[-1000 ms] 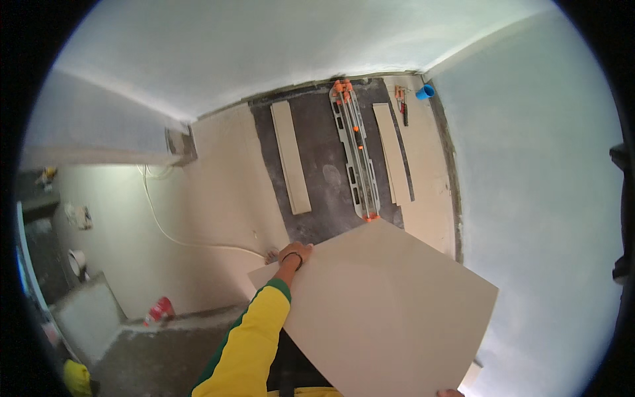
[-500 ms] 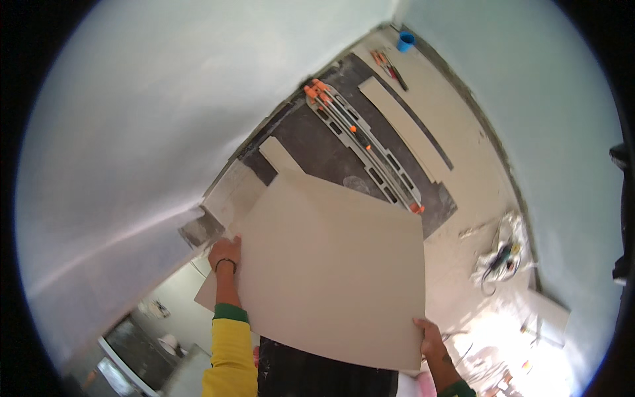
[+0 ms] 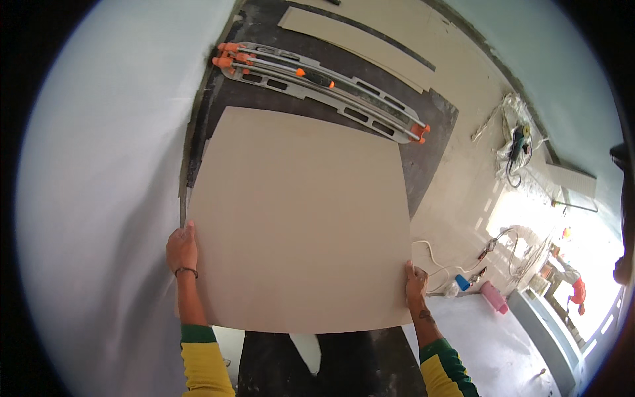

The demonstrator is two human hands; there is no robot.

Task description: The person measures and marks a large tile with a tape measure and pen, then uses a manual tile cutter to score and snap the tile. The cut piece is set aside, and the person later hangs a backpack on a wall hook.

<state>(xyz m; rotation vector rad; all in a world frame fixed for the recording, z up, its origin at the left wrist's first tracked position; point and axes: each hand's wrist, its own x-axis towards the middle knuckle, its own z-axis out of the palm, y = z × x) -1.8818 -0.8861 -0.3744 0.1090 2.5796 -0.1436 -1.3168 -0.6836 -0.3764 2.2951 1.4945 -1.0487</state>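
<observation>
Fingers (image 3: 190,229) closed on beige tile (image 3: 301,218)

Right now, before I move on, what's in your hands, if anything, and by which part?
A large beige tile, gripped by opposite side edges: left hand on its left edge, right hand on its right, nearer the body.

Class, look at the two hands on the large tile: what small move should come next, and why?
Probably ease the tile slightly forward, toward the cutter, with both hands on it. The left hand and right hand hold opposite side edges, which should help control it, and the cutter lies just beyond the far edge in this view.
</observation>
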